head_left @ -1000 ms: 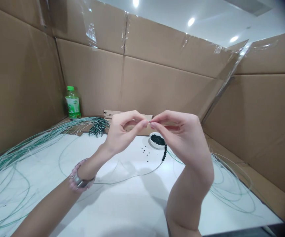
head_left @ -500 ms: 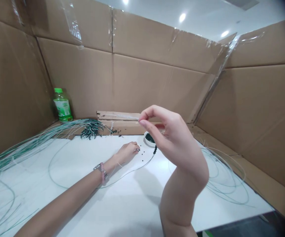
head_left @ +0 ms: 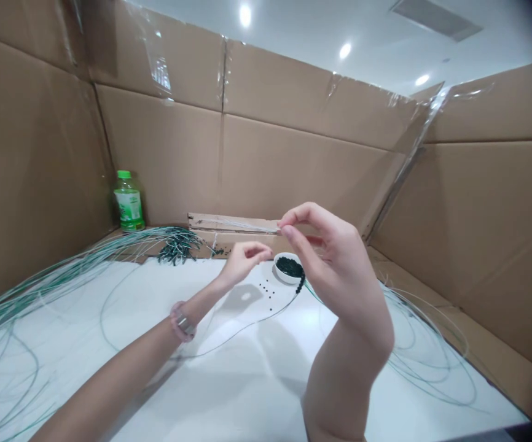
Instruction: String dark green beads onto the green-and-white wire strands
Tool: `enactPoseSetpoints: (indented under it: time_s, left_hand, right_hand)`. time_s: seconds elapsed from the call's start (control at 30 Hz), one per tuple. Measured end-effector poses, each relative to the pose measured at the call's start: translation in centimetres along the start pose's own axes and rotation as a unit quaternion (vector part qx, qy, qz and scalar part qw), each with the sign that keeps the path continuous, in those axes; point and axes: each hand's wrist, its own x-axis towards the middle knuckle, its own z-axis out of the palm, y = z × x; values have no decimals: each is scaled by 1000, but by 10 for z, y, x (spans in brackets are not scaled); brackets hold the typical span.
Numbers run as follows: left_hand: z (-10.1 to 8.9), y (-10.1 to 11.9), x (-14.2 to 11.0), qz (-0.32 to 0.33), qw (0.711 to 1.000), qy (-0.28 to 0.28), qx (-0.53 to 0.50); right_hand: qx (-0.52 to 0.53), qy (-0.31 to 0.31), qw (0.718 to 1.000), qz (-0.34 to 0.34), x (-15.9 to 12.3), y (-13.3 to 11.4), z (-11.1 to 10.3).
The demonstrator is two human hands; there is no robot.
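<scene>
My right hand is raised in front of the cardboard, thumb and forefinger pinched together. What it holds is too fine to make out; whitish strands run up to its fingertips in view. Lower and to the left, my left hand hovers above the white table, its thumb and forefinger also pinched, with a dark speck at the tips. Close by stands a white bowl of small dark beads. A short beaded string hangs at its rim, its thin thread curving left across the table.
Several loose beads lie left of the bowl. A bundle of green wires with dark ends spreads along the left. Looped wires lie at the right. A green bottle stands by the cardboard walls.
My left hand has lifted off the table from beside the loose beads, with its fingers now pinched. My right hand keeps its pinch. The view has tilted up and shifted slightly left.
</scene>
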Motion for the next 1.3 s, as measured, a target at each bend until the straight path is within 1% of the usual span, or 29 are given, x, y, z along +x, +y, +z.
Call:
enactPoseSetpoints:
  time_s: [0.03, 0.1, 0.17, 0.2, 0.27, 0.33, 0.43, 0.53, 0.7, 0.83, 1.0, 1.13, 1.3]
  left_hand:
    - [-3, 15, 2, 7, 1000, 16, -24]
    - [-9, 48, -1, 38, 988, 70, -135]
    - [-12, 77, -9, 53, 971, 83, -216]
    - [-13, 88, -14, 58, 966, 84, -237]
    - [-13, 104, -23, 62, 961, 83, -256]
    - [-12, 112, -30, 68, 959, 77, -264]
    - [-11, 117, -35, 90, 959, 66, -260]
    - [-12, 120, -37, 104, 962, 66, -243]
    - [-12, 122, -39, 119, 964, 54, -231]
    - [-13, 120, -39, 119, 968, 55, -213]
    - [-14, 118, -39, 125, 969, 71, -202]
    - [-14, 120, -39, 137, 968, 63, -202]
    - [-14, 121, -41, 152, 971, 62, -175]
  right_hand:
    - [-6, 11, 1000, 1, 1, 1, 2]
    - [-2, 21, 1000, -4, 2, 0, 8]
    - [22, 27, 999, -18, 4, -2, 17]
    - [38, 34, 998, -26, 4, -4, 23]
    - [72, 54, 995, -40, 5, -8, 33]
    - [102, 77, 990, -51, 4, -12, 42]
    - [116, 104, 986, -66, 1, -17, 49]
    - [104, 114, 985, -72, -2, -19, 50]
    - [82, 118, 987, -75, -4, -20, 49]
    - [93, 128, 984, -76, -4, -21, 50]
    - [118, 122, 983, -66, -4, -20, 50]
    - [126, 119, 983, -61, -3, -19, 49]
    - [119, 125, 983, -65, -4, -20, 48]
